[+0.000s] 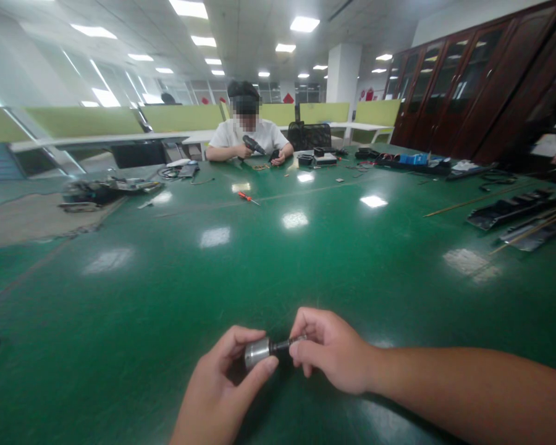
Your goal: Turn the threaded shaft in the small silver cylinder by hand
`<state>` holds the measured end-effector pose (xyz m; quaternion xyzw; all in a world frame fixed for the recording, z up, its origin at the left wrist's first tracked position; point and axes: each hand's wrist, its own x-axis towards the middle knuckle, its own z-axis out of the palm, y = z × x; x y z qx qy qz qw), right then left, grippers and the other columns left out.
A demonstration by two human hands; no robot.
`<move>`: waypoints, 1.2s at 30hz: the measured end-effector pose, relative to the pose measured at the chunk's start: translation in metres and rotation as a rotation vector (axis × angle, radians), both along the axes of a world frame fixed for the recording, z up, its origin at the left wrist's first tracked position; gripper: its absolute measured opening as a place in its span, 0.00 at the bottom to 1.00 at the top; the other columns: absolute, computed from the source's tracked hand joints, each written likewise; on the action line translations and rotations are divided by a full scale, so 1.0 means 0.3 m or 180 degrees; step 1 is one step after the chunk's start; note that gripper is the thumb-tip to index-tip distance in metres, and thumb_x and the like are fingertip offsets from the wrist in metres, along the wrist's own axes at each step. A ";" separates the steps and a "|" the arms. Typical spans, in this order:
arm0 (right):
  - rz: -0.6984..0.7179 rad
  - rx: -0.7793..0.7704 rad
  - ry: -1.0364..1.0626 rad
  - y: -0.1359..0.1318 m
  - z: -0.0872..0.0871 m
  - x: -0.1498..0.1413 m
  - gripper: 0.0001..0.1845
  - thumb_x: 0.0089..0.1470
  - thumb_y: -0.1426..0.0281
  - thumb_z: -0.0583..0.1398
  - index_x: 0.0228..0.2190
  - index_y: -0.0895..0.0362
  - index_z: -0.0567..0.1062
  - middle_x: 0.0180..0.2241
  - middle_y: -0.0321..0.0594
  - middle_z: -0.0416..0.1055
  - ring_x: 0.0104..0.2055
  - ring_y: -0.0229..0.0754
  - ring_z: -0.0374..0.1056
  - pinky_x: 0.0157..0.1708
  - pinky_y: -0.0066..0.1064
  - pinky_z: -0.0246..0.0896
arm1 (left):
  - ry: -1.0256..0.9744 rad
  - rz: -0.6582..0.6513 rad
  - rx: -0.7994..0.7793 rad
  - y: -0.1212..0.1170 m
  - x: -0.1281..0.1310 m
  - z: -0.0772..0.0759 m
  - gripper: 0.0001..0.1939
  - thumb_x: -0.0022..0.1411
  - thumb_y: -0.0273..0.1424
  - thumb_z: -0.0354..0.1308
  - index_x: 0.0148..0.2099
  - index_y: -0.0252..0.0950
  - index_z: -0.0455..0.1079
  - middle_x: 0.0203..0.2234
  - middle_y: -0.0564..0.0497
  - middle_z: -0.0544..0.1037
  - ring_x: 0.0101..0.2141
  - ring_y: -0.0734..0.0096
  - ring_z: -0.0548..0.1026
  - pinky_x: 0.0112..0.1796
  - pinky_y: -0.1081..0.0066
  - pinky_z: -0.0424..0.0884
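Just above the green tabletop, my left hand (229,374) grips a short silver metal cylinder (258,353) between thumb and fingers. A narrow dark shaft (282,345) sticks out of the cylinder's right end. My right hand (328,349) pinches the far end of that shaft with thumb and fingertips. A small shiny piece shows by those fingertips, too blurred to name. The cylinder lies nearly level, its shaft pointing right.
Across the green table (259,266) sits a person (245,133) holding a dark power drill (254,145). An orange screwdriver (246,197) lies mid-table. Electronic parts (106,190) are at the left, dark metal trays (509,210) and thin rods at the right.
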<state>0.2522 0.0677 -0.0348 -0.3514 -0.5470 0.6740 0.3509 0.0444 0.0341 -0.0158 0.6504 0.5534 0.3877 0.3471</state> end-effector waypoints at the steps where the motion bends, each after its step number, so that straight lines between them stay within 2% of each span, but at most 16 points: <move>1: 0.0000 -0.0007 0.0015 0.001 0.000 0.000 0.07 0.49 0.70 0.62 0.30 0.56 0.68 0.23 0.32 0.71 0.21 0.34 0.65 0.23 0.26 0.57 | -0.0004 0.0005 0.0003 0.000 -0.001 0.001 0.13 0.59 0.41 0.67 0.40 0.39 0.74 0.29 0.53 0.80 0.31 0.65 0.80 0.32 0.75 0.73; 10: 0.0023 -0.0005 0.0077 0.000 0.000 0.003 0.06 0.51 0.70 0.62 0.30 0.57 0.68 0.23 0.32 0.70 0.21 0.34 0.65 0.23 0.25 0.58 | -0.0016 0.0147 -0.0049 -0.004 0.001 0.003 0.14 0.57 0.42 0.67 0.40 0.38 0.74 0.29 0.52 0.80 0.30 0.64 0.79 0.32 0.73 0.73; 24: -0.0041 -0.0066 0.0065 0.001 -0.009 0.001 0.06 0.52 0.70 0.62 0.30 0.57 0.69 0.22 0.32 0.71 0.20 0.33 0.65 0.22 0.25 0.57 | -0.0032 0.0139 -0.0178 -0.003 -0.029 -0.019 0.16 0.59 0.44 0.67 0.42 0.38 0.73 0.30 0.51 0.80 0.32 0.64 0.78 0.34 0.72 0.72; 28: -0.0049 -0.0073 0.0089 0.005 -0.011 0.000 0.07 0.52 0.68 0.63 0.30 0.57 0.69 0.22 0.32 0.71 0.19 0.34 0.65 0.21 0.25 0.56 | -0.0117 0.0171 -0.0243 -0.004 -0.021 -0.012 0.16 0.58 0.43 0.68 0.42 0.38 0.73 0.30 0.51 0.79 0.31 0.64 0.77 0.34 0.73 0.71; 32: -0.0068 -0.0120 0.0101 0.006 -0.006 0.000 0.08 0.52 0.66 0.63 0.30 0.56 0.69 0.22 0.32 0.71 0.19 0.33 0.65 0.21 0.25 0.56 | -0.0338 0.0398 -0.0253 -0.009 -0.010 0.002 0.16 0.56 0.42 0.69 0.41 0.37 0.74 0.29 0.51 0.79 0.31 0.63 0.77 0.34 0.72 0.71; 36: -0.0078 -0.0194 0.0131 0.007 0.001 0.000 0.10 0.50 0.66 0.64 0.29 0.56 0.69 0.21 0.32 0.71 0.19 0.34 0.65 0.21 0.25 0.57 | -0.0327 0.0319 -0.0299 -0.008 -0.015 0.004 0.17 0.55 0.43 0.70 0.40 0.36 0.73 0.29 0.51 0.79 0.31 0.62 0.77 0.33 0.72 0.70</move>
